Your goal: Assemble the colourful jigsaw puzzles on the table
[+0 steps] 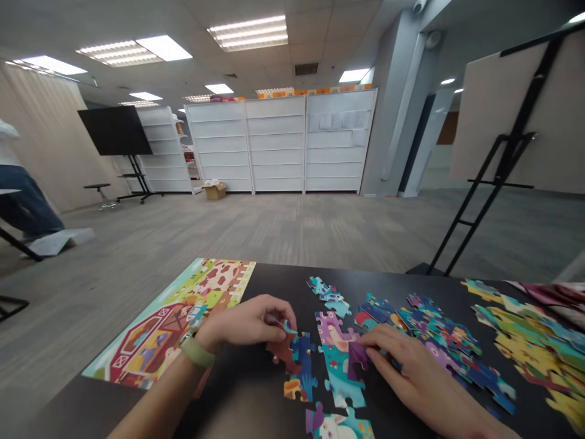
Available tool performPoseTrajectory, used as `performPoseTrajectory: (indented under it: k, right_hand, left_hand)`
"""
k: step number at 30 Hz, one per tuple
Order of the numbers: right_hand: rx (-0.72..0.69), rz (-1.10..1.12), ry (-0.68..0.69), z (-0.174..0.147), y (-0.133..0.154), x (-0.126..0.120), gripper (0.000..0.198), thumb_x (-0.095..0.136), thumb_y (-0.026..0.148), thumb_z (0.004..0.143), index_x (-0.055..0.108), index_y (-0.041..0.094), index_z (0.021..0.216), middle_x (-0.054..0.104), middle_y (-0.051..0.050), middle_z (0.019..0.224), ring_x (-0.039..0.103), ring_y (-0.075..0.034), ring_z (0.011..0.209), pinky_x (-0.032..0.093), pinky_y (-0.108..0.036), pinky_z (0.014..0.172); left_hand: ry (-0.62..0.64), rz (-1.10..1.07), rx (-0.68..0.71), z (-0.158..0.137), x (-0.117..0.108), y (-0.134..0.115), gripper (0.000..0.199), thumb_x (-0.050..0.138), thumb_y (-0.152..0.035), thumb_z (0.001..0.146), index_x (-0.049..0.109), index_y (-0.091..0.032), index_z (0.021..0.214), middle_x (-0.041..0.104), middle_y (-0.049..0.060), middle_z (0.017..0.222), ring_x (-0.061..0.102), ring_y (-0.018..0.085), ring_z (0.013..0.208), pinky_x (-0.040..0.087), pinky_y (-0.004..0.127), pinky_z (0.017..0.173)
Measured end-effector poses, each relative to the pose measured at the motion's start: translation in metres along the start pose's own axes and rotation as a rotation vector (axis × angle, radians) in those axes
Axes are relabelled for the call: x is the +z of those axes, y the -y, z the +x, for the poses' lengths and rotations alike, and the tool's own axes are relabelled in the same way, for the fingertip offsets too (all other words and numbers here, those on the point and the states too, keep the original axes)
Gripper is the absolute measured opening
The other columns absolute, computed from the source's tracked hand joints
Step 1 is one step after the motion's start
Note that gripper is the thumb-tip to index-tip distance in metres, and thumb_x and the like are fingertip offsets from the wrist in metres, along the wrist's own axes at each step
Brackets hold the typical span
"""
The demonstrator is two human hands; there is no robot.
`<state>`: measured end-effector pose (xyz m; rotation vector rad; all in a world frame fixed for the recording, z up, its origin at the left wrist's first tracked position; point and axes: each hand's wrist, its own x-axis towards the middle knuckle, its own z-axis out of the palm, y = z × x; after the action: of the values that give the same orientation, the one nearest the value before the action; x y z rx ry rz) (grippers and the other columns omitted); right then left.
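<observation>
My left hand (253,323), with a green watch band at the wrist, pinches a puzzle piece (287,330) at the top of a small joined section (301,366) in brown and blue. To the right, a taller joined section (340,375) in pink and teal lies on the black table. My right hand (402,366) has its thumb and fingertips closed at the edge of a purple puzzle piece (357,358) by that section. Nearer me is a section with a white animal face (336,427). A short run of teal pieces (329,296) lies farther back.
A farm picture sheet (183,317) lies at the table's left. Loose blue and purple pieces (443,332) pile behind my right hand; yellow and green ones (530,341) spread at far right. Beyond stand a board on a black stand (493,161), white shelves (274,146) and a person (25,195).
</observation>
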<state>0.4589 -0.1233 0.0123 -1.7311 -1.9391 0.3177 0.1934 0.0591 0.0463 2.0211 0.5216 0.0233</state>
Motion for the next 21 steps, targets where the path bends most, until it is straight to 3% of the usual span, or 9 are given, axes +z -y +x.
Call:
performPoseTrajectory:
  k: [5,9,14,17,21]
  right_hand:
    - [-0.002,0.01,0.009,-0.001,0.004,-0.003,0.029,0.041,0.028,0.101,0.069,0.026,0.104,0.071,-0.005,0.103,0.067,-0.021,0.099,0.053,-0.035,0.089]
    - [0.018,0.014,0.008,-0.001,0.004,-0.004,0.028,0.041,0.026,0.101,0.069,0.025,0.104,0.07,-0.005,0.102,0.066,-0.021,0.097,0.052,-0.035,0.088]
    - [0.029,0.018,-0.013,-0.001,0.002,-0.003,0.026,0.042,0.022,0.1,0.068,0.023,0.103,0.069,-0.006,0.104,0.065,-0.021,0.099,0.051,-0.036,0.089]
    - [0.027,0.02,-0.016,-0.002,0.004,-0.004,0.026,0.043,0.021,0.1,0.068,0.023,0.103,0.07,-0.006,0.104,0.064,-0.021,0.099,0.05,-0.036,0.09]
    - [0.03,0.032,-0.026,-0.002,0.004,-0.005,0.026,0.043,0.014,0.097,0.068,0.022,0.102,0.069,-0.005,0.102,0.064,-0.02,0.099,0.049,-0.034,0.089]
  left_hand:
    - [-0.014,0.182,-0.091,-0.004,-0.006,0.006,0.007,0.061,-0.021,0.072,0.062,-0.02,0.079,0.054,-0.006,0.057,0.054,0.012,0.054,0.036,0.019,0.048]
    - [-0.074,0.347,-0.16,-0.005,-0.011,0.018,0.009,0.054,-0.015,0.066,0.056,-0.022,0.072,0.057,-0.004,0.059,0.06,0.016,0.058,0.041,0.022,0.052]
    - [-0.226,0.531,-0.105,-0.001,-0.006,0.022,0.022,0.06,-0.02,0.069,0.061,-0.023,0.091,0.061,0.003,0.1,0.06,0.024,0.093,0.047,0.032,0.081]
    - [-0.178,0.536,0.02,0.003,0.008,0.014,0.034,0.07,-0.033,0.073,0.061,-0.024,0.105,0.058,0.003,0.11,0.057,0.025,0.101,0.046,0.033,0.089]
    - [-0.088,0.524,0.139,0.009,0.027,0.007,0.074,0.085,-0.046,0.059,0.057,-0.025,0.125,0.054,0.006,0.12,0.052,0.029,0.111,0.044,0.038,0.097]
